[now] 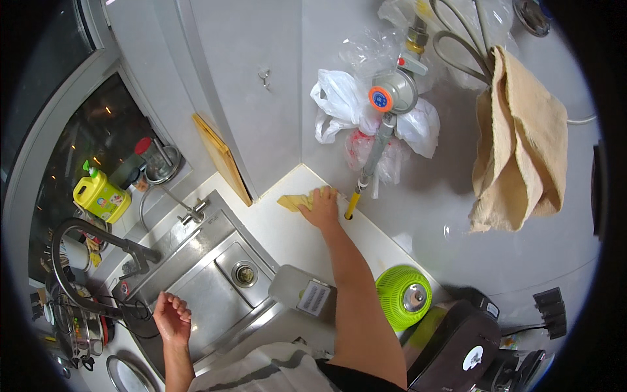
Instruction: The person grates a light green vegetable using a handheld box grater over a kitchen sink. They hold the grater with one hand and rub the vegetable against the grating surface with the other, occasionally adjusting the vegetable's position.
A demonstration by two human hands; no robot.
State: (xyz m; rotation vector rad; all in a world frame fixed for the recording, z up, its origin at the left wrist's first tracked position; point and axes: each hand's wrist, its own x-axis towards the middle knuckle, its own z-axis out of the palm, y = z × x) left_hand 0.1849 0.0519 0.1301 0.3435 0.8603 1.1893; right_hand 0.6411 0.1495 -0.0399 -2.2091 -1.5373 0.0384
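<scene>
My right hand [322, 207] presses a yellow cloth [292, 202] onto the white countertop [264, 230], close to the wall corner. Part of the cloth is hidden beneath the fingers. Over the left side of the stainless steel sink [203, 289], my left hand [172, 317] hangs with its fingers loosely curled and nothing visible in it. The sink's drain [244, 274] has some scraps in its strainer.
A yellow gas pipe [351, 206] rises beside my right hand to a regulator [394, 93]. Wooden boards [223, 159] lean on the wall. A grey box [294, 289], a green basket [402, 298] and a dark appliance [455, 343] flank my right arm. A black faucet [98, 230] arches left.
</scene>
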